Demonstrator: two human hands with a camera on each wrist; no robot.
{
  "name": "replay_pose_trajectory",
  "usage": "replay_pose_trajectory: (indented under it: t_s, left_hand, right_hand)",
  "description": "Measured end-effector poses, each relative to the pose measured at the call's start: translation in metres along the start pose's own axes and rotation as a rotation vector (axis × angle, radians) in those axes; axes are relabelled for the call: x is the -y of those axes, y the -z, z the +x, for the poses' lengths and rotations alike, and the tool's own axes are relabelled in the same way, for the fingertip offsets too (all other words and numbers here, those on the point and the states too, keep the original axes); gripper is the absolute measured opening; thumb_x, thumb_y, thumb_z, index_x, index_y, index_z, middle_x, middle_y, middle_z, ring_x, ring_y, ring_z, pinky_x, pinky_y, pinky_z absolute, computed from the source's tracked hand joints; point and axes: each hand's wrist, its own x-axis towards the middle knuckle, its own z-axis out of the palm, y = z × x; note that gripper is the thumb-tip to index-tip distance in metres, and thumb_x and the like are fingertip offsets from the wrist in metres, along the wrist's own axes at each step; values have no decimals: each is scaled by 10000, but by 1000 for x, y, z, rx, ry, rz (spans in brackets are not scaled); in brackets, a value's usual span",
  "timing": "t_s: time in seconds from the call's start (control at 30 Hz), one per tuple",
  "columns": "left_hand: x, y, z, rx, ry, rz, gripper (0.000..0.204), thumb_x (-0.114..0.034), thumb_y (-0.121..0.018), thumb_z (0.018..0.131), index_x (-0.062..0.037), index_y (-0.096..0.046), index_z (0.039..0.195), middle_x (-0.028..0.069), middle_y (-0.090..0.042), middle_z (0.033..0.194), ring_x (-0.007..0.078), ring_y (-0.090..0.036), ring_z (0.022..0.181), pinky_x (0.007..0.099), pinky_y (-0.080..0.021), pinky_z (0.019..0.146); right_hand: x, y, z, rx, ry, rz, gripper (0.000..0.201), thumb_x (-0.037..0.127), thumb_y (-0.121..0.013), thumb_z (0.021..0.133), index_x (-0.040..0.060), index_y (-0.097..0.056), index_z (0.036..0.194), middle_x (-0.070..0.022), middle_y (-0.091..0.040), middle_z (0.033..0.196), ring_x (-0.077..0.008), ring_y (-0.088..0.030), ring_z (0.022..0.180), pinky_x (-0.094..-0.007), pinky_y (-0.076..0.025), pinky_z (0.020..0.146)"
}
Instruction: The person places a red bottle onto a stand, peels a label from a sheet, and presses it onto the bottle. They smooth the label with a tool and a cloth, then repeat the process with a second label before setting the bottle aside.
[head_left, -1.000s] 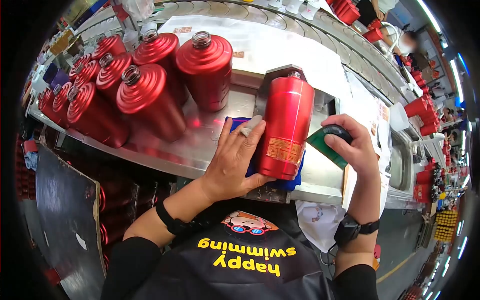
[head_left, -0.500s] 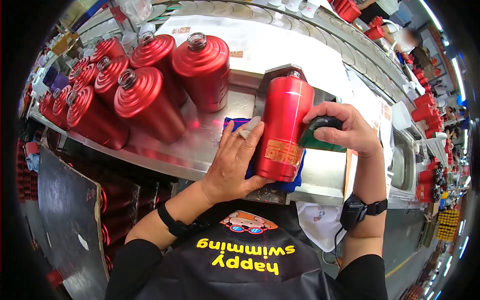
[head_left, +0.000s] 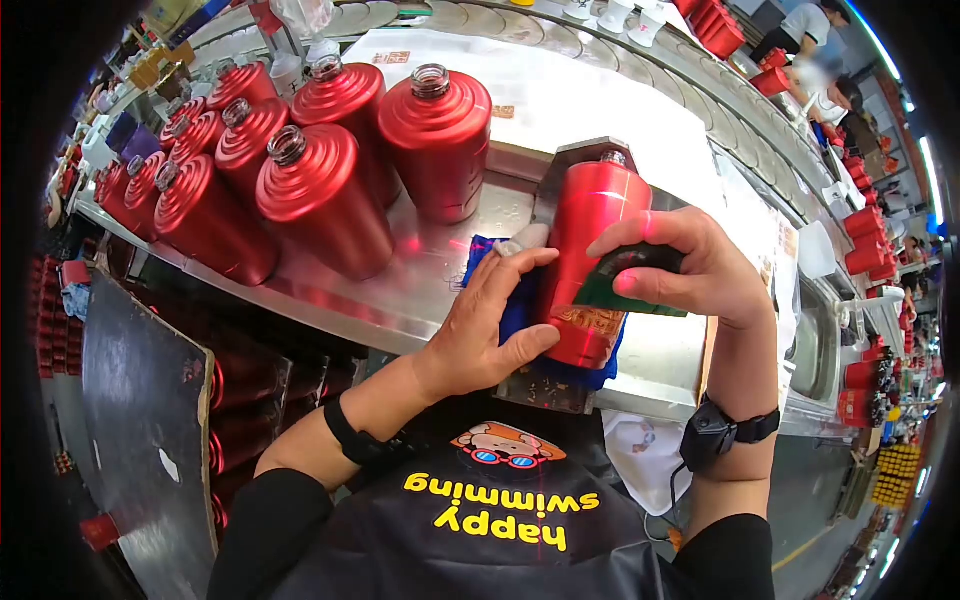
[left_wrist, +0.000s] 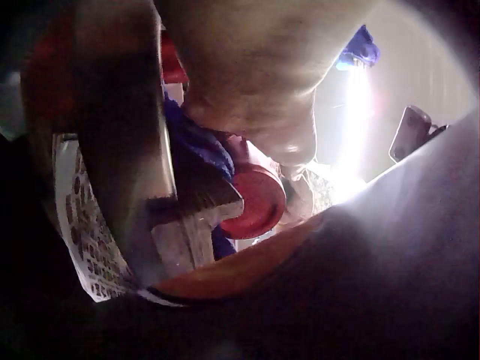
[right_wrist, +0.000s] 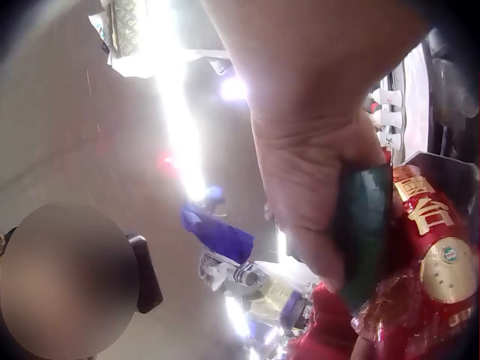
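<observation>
A red bottle [head_left: 590, 215] lies on a blue cloth [head_left: 512, 312], its neck toward a dark angular holder [head_left: 572, 158]. My right hand [head_left: 700, 265] pinches a green scraper [head_left: 605, 287] between thumb and fingers, its blade over the gold label [head_left: 592, 318] near the bottle's base. In the right wrist view the green scraper [right_wrist: 364, 225] lies against the bottle's printed side [right_wrist: 442, 202]. My left hand [head_left: 485, 330] is at the bottle's left side, fingers extended and thumb near the base, with a pale wrap on one finger [head_left: 528, 238]. The left wrist view shows the round red base [left_wrist: 256, 204].
Several red bottles [head_left: 320, 205] stand on the metal table [head_left: 425, 285] at the left. White paper [head_left: 540, 85] covers the back, with a curved conveyor [head_left: 745, 115] beyond. A sink [head_left: 815, 340] is at the right, a dark board [head_left: 140, 420] at lower left.
My right hand has moved left, bringing the scraper from beside the bottle to over its label. My left fingers and thumb have shifted slightly along the bottle's side. The head view has shifted a little.
</observation>
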Motion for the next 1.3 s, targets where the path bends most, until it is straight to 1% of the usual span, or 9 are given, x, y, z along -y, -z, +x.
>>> replay_pose_trajectory:
  t_s: [0.1, 0.2, 0.23, 0.33, 0.4, 0.67, 0.83, 1.1, 1.3]
  left_hand:
    - [-10, 1, 10, -35, -59, 48, 468, -284, -702, 854, -22, -527, 1199, 290, -454, 1373, 417, -450, 1250, 470, -310, 1079]
    - [-11, -2, 18, -88, -132, 147, 272, -196, -699, 847, -34, -577, 1028, 307, -462, 1353, 414, -456, 1238, 459, -333, 1053]
    - [-10, -3, 20, -109, -148, 178, 218, -171, -697, 845, -37, -585, 976, 313, -463, 1348, 414, -457, 1235, 458, -338, 1047]
    - [-16, -3, 26, -110, -161, 220, 147, -146, -687, 847, -42, -590, 887, 314, -466, 1351, 420, -465, 1224, 458, -344, 1037]
    - [-27, -3, 31, -114, -185, 273, 142, -128, -686, 824, -33, -585, 850, 316, -486, 1325, 428, -483, 1190, 464, -347, 1033]
    - [-69, -3, 48, -57, -246, 499, 127, -117, -665, 808, -20, -583, 801, 274, -546, 1315, 373, -523, 1143, 438, -397, 989]
    - [-53, -3, 42, -151, -224, 479, 128, -95, -675, 786, -23, -571, 775, 234, -588, 1047, 394, -538, 993, 464, -403, 907]
    - [-39, -3, 31, -137, -95, 485, 146, -106, -673, 811, -14, -563, 781, 184, -571, 924, 374, -539, 923, 447, -422, 855]
    - [-40, -5, 34, -185, -180, 449, 138, -117, -655, 841, -15, -569, 807, 189, -578, 920, 372, -537, 913, 449, -419, 865]
  right_hand:
    - [-1, -5, -20, -155, -169, 69, 246, 111, -702, 873, 43, -660, 1105, -42, -685, 893, -113, -634, 853, -266, -510, 769]
    - [-6, -21, -44, -445, -132, 47, 283, 124, -692, 886, 35, -634, 1148, -41, -682, 917, -108, -635, 862, -264, -510, 769]
    - [-7, -27, -54, -507, -115, -83, 279, 85, -630, 923, 21, -606, 1194, -63, -679, 1023, -107, -632, 882, -258, -511, 769]
    - [-17, -57, -72, -742, -144, 220, 278, 7, -538, 952, 12, -596, 1224, -118, -640, 1191, -137, -636, 969, -268, -533, 794]
    - [-35, -78, -86, -766, -134, 145, 383, -106, -453, 929, -7, -574, 1278, -173, -527, 1388, -204, -596, 1157, -308, -560, 856]
    - [-35, -116, -99, -774, -97, -195, 550, -177, -480, 800, 35, -604, 1292, -206, -506, 1395, -324, -554, 1226, -366, -484, 966]
    - [-34, -121, -93, -711, -5, -373, 678, -169, -552, 707, 74, -585, 1339, -225, -457, 1418, -386, -470, 1279, -426, -387, 1075]
    - [-36, -124, -84, -689, 28, -499, 742, -153, -599, 686, 119, -557, 1376, -226, -456, 1409, -404, -491, 1236, -453, -430, 1026]
    - [-33, -124, -81, -704, 18, -544, 720, -137, -625, 692, 120, -569, 1362, -220, -456, 1408, -399, -510, 1211, -451, -446, 1008]
